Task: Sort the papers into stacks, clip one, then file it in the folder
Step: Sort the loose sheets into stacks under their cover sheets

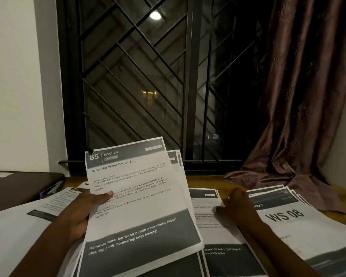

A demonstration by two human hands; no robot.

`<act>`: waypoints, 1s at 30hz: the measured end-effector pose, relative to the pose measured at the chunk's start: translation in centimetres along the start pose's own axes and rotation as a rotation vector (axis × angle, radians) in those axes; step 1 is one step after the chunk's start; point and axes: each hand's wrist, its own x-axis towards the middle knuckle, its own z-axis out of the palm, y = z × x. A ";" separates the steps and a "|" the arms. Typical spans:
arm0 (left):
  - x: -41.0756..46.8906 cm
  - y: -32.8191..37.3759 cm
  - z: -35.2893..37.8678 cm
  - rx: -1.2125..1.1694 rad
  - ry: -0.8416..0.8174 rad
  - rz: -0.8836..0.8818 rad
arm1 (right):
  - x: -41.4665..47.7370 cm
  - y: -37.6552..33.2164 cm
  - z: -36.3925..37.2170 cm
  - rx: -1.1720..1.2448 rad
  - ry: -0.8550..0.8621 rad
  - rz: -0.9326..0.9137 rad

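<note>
The left hand (82, 212) holds a sheaf of papers (140, 196) tilted up off the table (206, 181) near its front edge. The thumb is pressed across the face of the top sheet and the fingers are curled behind it. That top sheet is headed "85 KITCHEN", and a small dark thing sits at its upper left corner, too small to name. The right hand (238, 204) lies just right of the sheaf, knuckles up, its bent fingers resting on the middle stack (210, 234) that lies flat on the table. Whether it pinches a sheet there I cannot tell. Touching that stack on its right side, a fanned stack marked "WS 08" (288, 216) reaches toward the table's right edge. More loose sheets (50, 204) lie flat under and to the left of the left forearm. The dark folder (22, 184) lies closed at the far left corner, well apart from both hands. At the far right corner a brown curtain (300, 96) spills onto the table, in front of a barred window (148, 76).
</note>
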 end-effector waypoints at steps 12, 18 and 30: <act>-0.6 0.0 1.1 0.034 -0.110 -0.033 | -4.5 -6.3 -0.8 0.913 -0.311 -0.036; -0.5 0.1 0.3 0.058 -0.023 -0.008 | -2.8 -4.6 -1.9 0.946 -0.047 -0.007; -0.5 0.6 -1.2 -0.011 0.046 0.017 | 1.2 -0.6 -2.7 0.859 0.229 0.078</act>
